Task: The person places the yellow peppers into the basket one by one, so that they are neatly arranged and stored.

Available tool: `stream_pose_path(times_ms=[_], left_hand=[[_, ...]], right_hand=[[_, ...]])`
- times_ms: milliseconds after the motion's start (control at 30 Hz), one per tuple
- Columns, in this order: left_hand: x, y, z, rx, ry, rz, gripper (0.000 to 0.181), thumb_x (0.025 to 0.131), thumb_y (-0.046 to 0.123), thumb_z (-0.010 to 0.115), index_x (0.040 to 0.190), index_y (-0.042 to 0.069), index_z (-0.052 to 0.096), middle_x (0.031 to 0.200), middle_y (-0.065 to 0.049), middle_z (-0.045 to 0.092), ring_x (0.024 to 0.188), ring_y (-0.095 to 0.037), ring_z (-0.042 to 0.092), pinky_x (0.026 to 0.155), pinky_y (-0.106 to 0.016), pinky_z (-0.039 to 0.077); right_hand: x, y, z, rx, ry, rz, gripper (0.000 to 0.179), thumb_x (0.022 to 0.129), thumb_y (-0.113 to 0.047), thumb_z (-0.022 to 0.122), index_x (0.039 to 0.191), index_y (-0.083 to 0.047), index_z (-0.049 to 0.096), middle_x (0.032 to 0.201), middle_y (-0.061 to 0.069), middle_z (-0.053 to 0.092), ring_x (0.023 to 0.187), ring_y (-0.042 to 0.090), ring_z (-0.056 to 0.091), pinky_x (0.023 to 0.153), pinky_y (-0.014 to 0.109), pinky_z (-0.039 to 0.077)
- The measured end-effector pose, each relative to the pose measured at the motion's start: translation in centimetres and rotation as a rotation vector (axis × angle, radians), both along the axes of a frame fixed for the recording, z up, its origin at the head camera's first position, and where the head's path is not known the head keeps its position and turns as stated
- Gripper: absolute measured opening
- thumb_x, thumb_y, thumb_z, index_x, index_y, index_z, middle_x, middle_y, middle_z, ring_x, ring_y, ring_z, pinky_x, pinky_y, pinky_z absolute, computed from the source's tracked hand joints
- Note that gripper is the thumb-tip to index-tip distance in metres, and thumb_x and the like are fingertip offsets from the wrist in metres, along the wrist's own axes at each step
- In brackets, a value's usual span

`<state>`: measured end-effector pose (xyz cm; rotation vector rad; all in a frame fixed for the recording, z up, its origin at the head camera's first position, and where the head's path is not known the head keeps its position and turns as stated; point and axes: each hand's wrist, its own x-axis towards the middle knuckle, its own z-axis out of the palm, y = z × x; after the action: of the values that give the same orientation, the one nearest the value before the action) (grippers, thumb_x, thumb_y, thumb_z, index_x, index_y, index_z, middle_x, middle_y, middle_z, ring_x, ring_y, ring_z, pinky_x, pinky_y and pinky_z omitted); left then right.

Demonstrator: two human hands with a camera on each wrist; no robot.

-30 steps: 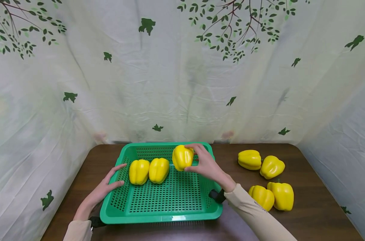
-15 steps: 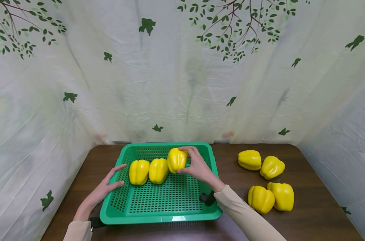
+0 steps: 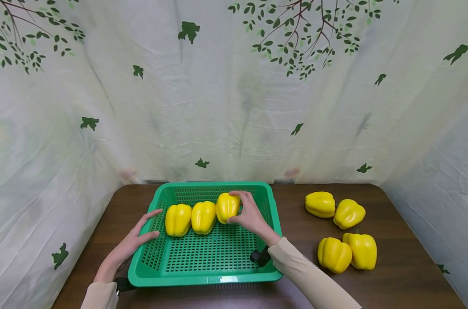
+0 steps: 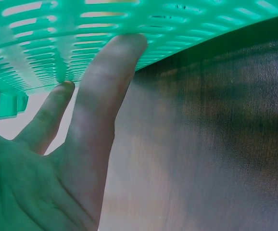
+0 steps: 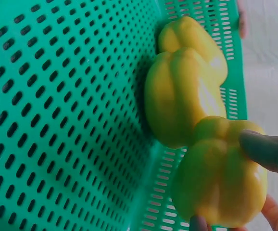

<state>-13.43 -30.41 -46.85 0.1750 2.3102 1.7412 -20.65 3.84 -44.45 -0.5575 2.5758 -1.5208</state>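
My right hand (image 3: 252,213) pinches a yellow bell pepper (image 5: 221,178) between thumb and fingers, at the back of the green plastic basket (image 3: 214,280). In the right wrist view this pepper sits close against the middle pepper (image 5: 175,96), with the far pepper (image 5: 192,41) beyond it. The head view shows the three side by side in a row along the back. At the basket's left side is my left hand (image 3: 131,240), fingers straight. In the left wrist view its fingers (image 4: 100,82) reach up to the slotted outer wall.
The basket stands on a dark wooden table (image 3: 408,274). To its right lie two yellow bell peppers at the back, one of them a pepper on its side (image 3: 320,204). A front pair includes a pepper with a green stem (image 3: 360,252). A leaf-print curtain (image 3: 234,107) hangs behind.
My right hand has moved left and lower, bringing the held bell pepper down beside the two in the basket. My left hand has stayed in place.
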Motion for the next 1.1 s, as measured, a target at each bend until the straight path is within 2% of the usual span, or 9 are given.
stream_pose_path(times_ms=[200, 400, 700, 1000, 1100], left_hand=[[0.0, 0.0, 0.1, -0.033, 0.029, 0.0, 0.061, 0.099, 0.014, 0.052, 0.15, 0.012, 0.019, 0.153, -0.026, 0.004, 0.121, -0.047, 0.036, 0.083, -0.035, 0.049], [0.0, 0.0, 0.2, -0.082, 0.045, 0.007, 0.062, 0.099, 0.017, 0.052, 0.151, 0.013, 0.019, 0.153, -0.026, 0.005, 0.125, -0.045, 0.031, 0.087, -0.04, 0.045], [0.0, 0.1, 0.2, -0.056, 0.004, 0.01, 0.061, 0.099, 0.018, 0.052, 0.151, 0.014, 0.018, 0.154, -0.025, 0.002, 0.125, -0.046, 0.033, 0.086, -0.039, 0.048], [0.0, 0.1, 0.1, -0.053, 0.027, 0.009, 0.061, 0.099, 0.016, 0.051, 0.151, 0.013, 0.019, 0.153, -0.026, 0.004, 0.125, -0.047, 0.031, 0.086, -0.041, 0.047], [-0.1, 0.2, 0.0, -0.056, 0.03, 0.006, 0.061, 0.099, 0.016, 0.052, 0.151, 0.012, 0.019, 0.153, -0.026, 0.004, 0.125, -0.046, 0.031, 0.085, -0.038, 0.047]], right_hand=[[-0.1, -0.4, -0.4, 0.041, 0.015, -0.013, 0.069, 0.071, 0.003, 0.079, 0.133, -0.007, 0.049, 0.134, 0.019, 0.037, 0.106, 0.034, 0.045, 0.081, 0.046, 0.046], [0.0, -0.7, -0.6, 0.087, 0.025, -0.02, 0.07, 0.07, 0.004, 0.08, 0.131, -0.005, 0.049, 0.133, 0.022, 0.037, 0.105, 0.036, 0.046, 0.08, 0.047, 0.046], [0.0, -0.7, -1.1, 0.12, 0.03, -0.008, 0.071, 0.068, 0.006, 0.081, 0.131, -0.003, 0.049, 0.131, 0.022, 0.039, 0.104, 0.036, 0.048, 0.081, 0.047, 0.046], [0.1, -0.6, -1.2, 0.141, -0.011, 0.008, 0.067, 0.069, 0.012, 0.076, 0.129, -0.002, 0.051, 0.13, 0.021, 0.04, 0.105, 0.035, 0.048, 0.083, 0.046, 0.046], [0.1, -0.4, -1.3, 0.141, -0.012, 0.006, 0.066, 0.069, 0.013, 0.074, 0.129, -0.002, 0.051, 0.13, 0.021, 0.04, 0.104, 0.034, 0.048, 0.082, 0.046, 0.046]])
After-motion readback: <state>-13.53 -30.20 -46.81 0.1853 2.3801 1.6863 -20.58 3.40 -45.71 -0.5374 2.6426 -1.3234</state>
